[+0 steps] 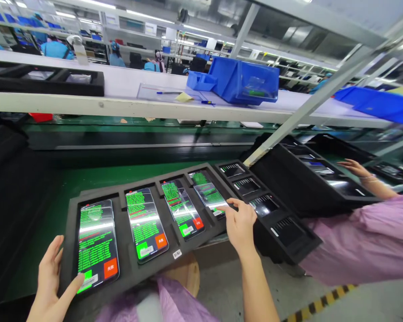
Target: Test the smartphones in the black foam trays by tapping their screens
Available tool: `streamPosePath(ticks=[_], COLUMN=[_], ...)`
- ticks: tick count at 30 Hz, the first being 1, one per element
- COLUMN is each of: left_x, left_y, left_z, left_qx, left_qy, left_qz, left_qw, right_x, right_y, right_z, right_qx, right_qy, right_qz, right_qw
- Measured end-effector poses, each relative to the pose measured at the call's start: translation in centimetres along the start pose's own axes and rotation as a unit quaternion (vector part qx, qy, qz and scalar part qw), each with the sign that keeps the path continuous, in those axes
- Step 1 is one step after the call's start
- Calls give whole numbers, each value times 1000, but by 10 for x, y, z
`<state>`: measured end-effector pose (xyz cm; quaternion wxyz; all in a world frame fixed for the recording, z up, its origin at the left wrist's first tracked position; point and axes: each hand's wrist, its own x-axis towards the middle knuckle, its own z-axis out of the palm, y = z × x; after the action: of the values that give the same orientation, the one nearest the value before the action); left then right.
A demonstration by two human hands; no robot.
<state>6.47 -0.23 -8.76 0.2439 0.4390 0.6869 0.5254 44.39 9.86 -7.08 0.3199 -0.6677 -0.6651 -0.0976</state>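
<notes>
A black foam tray (121, 235) lies at a slant in front of me, with several smartphones in its slots. Their lit screens carry lines of green and red text, plus green and red blocks at the bottom. My left hand (52, 277) is at the tray's left end, fingers spread along its side and thumb over the green block of the leftmost phone (96, 241). Beside it sits another phone (146, 223), then a third phone (181, 208). My right hand (240, 221) reaches the lower part of the rightmost phone (208, 192), index finger extended, holding nothing.
A second black tray (272, 210) with dark-screened phones adjoins on the right. Beyond it, a co-worker's hand (356, 169) hovers near more stacked trays (315, 165). A slanted metal post (289, 116) stands behind. Blue bins (242, 78) and a pen occupy the shelf above.
</notes>
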Motion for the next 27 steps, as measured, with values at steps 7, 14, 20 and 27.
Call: streamPosePath(ticks=[7, 14, 20, 27], left_x=[1, 0, 2, -1], left_y=[13, 10, 13, 12], left_z=[-5, -8, -9, -7], left_qx=[18, 29, 33, 27], left_qy=[-29, -49, -51, -58], left_qz=[-5, -24, -13, -35], left_qw=[999, 998, 998, 997], right_x=[-11, -32, -47, -57], right_y=[2, -23, -68, -112], right_z=[-2, -9, -8, 2], right_qx=[-18, 44, 63, 112], right_qy=[-14, -44, -87, -62], right_qz=[-11, -112, -142, -218], right_qw=[1000, 992, 984, 967])
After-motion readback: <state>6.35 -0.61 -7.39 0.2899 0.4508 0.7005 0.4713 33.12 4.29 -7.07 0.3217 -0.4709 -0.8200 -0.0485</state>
